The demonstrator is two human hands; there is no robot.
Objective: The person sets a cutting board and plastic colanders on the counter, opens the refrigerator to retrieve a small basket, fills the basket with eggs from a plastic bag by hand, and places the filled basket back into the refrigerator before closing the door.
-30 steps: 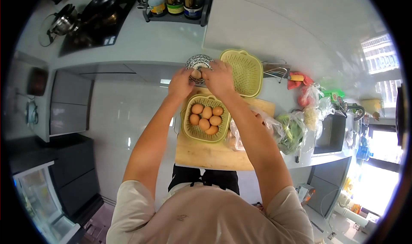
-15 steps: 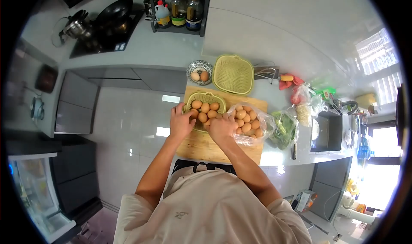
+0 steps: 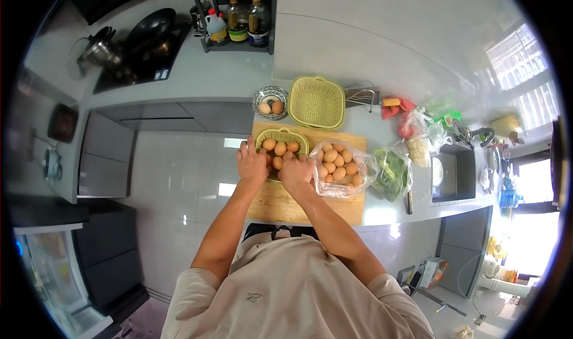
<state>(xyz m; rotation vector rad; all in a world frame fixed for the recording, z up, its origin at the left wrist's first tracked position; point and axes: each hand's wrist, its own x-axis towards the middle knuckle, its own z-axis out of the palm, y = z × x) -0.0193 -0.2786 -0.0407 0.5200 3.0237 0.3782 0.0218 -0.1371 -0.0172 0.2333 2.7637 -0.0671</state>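
Note:
My left hand (image 3: 253,165) is at the left rim of a small yellow-green basket (image 3: 302,137), fingers outside the rim and thumb reaching inside, beside the eggs. Inside the basket lie several brown eggs (image 3: 280,148). Over its right part is my right hand (image 3: 298,169), with curled fingers reaching down among the eggs; its fingertips and the egg under them are partly hidden. Just right of that hand, an open clear plastic bag (image 3: 365,165) holds more brown eggs (image 3: 339,160). Basket and bag both rest on a wooden cutting board (image 3: 280,205).
Behind the board are a patterned bowl (image 3: 262,94) with two eggs and a larger yellow-green basket (image 3: 317,102). Bagged leafy greens (image 3: 392,173), a knife handle (image 3: 410,202) and a sink (image 3: 453,178) are on the right. A stove (image 3: 134,67) is at the far left.
My right hand has moved left, away from the bag and further over the small basket. My left hand stays at the basket's left rim. The view has shifted slightly.

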